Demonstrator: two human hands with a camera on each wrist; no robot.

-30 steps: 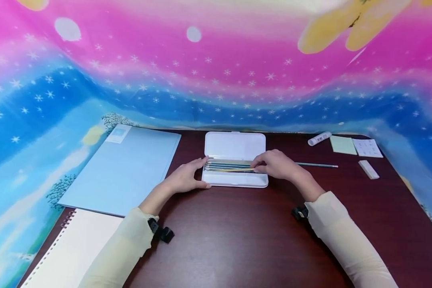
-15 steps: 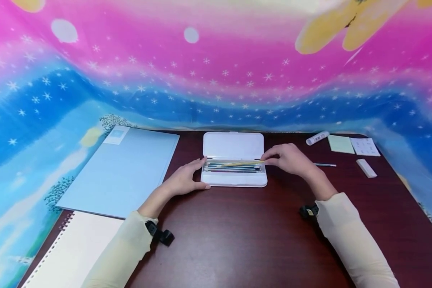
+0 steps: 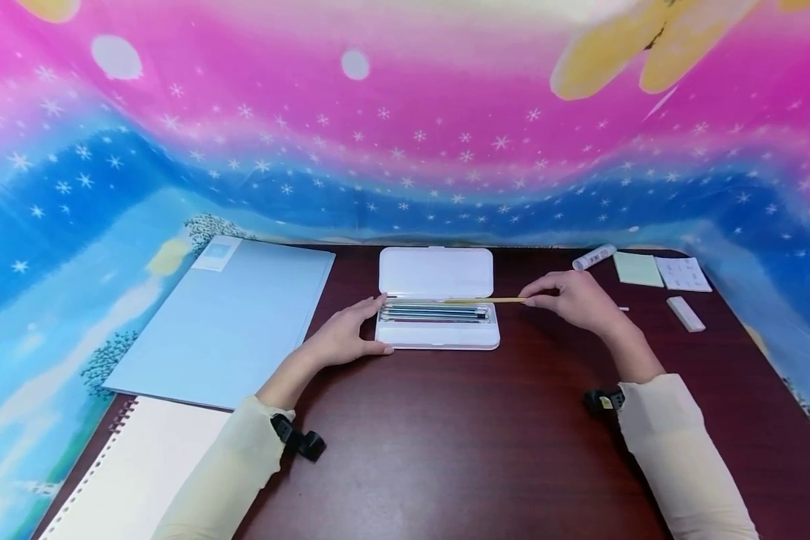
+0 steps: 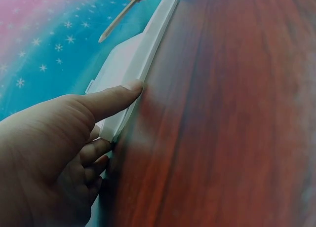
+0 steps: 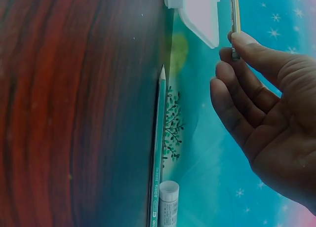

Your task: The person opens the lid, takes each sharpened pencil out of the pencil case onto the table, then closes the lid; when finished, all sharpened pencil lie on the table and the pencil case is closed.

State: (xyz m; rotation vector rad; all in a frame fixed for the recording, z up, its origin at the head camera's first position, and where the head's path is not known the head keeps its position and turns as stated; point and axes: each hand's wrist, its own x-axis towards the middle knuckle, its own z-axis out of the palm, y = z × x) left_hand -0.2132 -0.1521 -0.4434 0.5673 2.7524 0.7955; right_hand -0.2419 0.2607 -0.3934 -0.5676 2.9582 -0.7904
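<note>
My left hand (image 3: 347, 330) grips the left end of an open white pencil case (image 3: 439, 341), thumb at its front edge and fingers round the back. Several dark pencils (image 3: 435, 313) lie side by side in it, under a raised lid (image 3: 436, 271). Just right of the case, my right hand (image 3: 580, 300) pinches a yellow pencil (image 3: 496, 300) by one end. The pencil's other end reaches left over the case; in the left wrist view its sharpened tip points toward the left hand. A green pencil (image 5: 159, 128) lies on the table, mostly hidden by the right hand in the head view.
A glue stick (image 3: 594, 257), a green note pad (image 3: 638, 269), a white note sheet (image 3: 684, 274) and a white eraser (image 3: 685, 314) lie at the right. A light blue folder (image 3: 229, 322) and a spiral sketchbook (image 3: 142, 465) cover the left. A patterned cloth (image 3: 405, 112) hangs behind the table.
My right hand has drawn the yellow pencil up out of the case and moved right with it. The left hand has stayed at the case's left end.
</note>
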